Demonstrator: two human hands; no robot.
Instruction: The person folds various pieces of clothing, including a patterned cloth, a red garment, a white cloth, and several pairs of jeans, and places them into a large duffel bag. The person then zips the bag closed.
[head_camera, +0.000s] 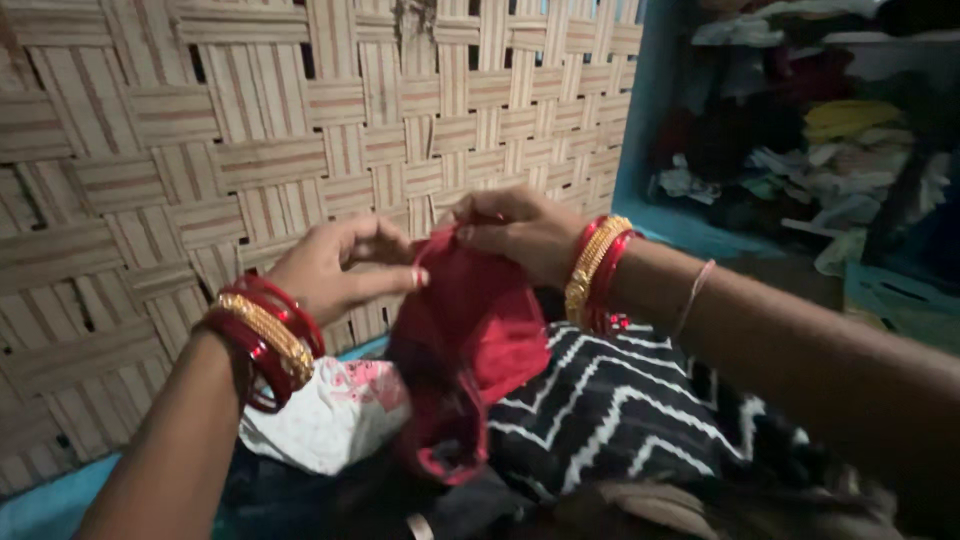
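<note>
- The left forearm is raised from the lower left of the view, angled up and to the right.
- The left hand (335, 268) is held palm inward, the fingers curled and the thumb stretched out to the right in a pinch.
- The right forearm is brought in from the lower right, sloping up and to the left.
- The right hand (515, 232) is bent at the wrist, knuckles up, with the fingertips drawn together in a closed pinch.
- The two hands are held near each other at the same height, thumbs almost meeting.
</note>
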